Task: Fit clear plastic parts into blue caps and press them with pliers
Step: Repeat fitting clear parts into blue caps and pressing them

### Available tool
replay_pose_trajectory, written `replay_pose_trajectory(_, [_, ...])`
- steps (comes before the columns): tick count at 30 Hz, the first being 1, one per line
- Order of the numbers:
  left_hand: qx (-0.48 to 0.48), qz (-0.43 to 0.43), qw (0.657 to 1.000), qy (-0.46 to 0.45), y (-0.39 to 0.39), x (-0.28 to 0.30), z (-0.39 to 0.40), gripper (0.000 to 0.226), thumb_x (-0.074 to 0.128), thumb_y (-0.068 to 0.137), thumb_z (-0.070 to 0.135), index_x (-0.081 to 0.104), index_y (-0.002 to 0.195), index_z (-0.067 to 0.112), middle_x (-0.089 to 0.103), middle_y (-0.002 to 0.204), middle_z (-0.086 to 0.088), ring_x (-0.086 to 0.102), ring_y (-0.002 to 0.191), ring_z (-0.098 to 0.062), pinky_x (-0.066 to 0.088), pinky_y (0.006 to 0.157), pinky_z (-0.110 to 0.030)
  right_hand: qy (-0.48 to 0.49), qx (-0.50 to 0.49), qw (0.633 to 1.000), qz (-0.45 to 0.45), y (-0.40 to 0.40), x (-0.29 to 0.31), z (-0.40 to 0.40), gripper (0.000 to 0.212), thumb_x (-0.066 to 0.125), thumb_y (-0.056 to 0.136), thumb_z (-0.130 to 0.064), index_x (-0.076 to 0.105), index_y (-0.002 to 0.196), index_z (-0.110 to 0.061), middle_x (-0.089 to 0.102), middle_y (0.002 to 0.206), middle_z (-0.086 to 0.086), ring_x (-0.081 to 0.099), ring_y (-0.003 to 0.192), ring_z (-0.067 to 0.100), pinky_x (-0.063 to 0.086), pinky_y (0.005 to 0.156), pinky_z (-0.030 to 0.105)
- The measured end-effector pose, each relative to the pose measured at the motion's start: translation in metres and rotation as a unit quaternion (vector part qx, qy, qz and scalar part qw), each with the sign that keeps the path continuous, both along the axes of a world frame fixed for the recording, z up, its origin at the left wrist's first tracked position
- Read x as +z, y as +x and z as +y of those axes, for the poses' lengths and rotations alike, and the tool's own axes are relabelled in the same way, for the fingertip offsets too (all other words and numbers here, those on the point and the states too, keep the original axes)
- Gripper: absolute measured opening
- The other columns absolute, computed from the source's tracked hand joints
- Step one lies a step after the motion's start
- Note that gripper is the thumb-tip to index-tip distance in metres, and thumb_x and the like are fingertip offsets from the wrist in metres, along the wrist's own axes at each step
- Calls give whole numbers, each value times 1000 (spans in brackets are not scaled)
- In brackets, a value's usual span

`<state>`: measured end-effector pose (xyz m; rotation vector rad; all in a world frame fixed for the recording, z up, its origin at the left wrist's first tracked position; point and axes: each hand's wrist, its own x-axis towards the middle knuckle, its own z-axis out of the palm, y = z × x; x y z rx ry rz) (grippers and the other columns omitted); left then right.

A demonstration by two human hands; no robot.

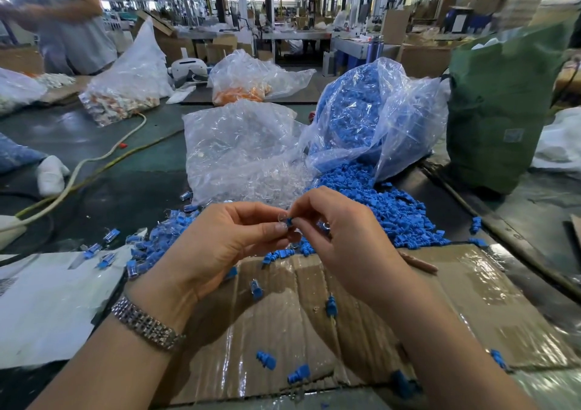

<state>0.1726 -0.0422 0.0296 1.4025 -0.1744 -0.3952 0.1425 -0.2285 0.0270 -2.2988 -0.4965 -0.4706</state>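
Both hands meet above the flattened brown cardboard sheet (361,309). The left hand (220,240) pinches a small clear plastic part (282,217) between thumb and fingertips, while the right hand (339,230) pinches a small ribbed blue plastic cap (288,221); the two pieces touch right at the grip. Just beyond the grip lie the spilled heap of loose blue caps (386,208) and the clear bag of transparent parts (239,155). The likely trouble is misalignment: the slippery clear piece entering crooked, or popping from the fingertips into the heap. No pliers are plainly visible.
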Motion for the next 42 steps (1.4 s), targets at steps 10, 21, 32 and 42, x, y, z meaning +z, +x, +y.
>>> replay_pose_trajectory(10, [6,-11,999,-40,0,-2,1,21,70,78,0,75,98,-1,73,105,-26,75,95,-31,62,73,-28,-220,-254,900,276,11,-2,-53,59,66,82,-69,56,116,-22,55,116,-1,54,110,22,48,99,45])
replay_pose_trajectory(21, [63,-22,994,-84,2,-3,1,23,72,70,7,78,92,4,75,103,-21,75,95,-28,62,78,-30,-186,-231,919,260,13,0,-53,32,52,95,-39,58,76,-15,58,67,3,52,59,22,36,51,34])
replay_pose_trajectory(32, [83,-42,991,-99,5,-4,1,23,76,68,13,81,90,13,77,104,-12,74,97,-21,63,77,-29,140,114,889,421,-8,14,-22,33,55,102,-21,62,109,11,71,81,7,72,79,22,61,81,40])
replay_pose_trajectory(42, [110,-117,987,4,0,-4,-3,26,75,72,16,77,97,8,78,97,-11,75,92,-20,59,71,-23,92,73,923,366,-13,17,-9,42,52,104,-32,62,102,8,66,74,4,68,72,23,59,80,50])
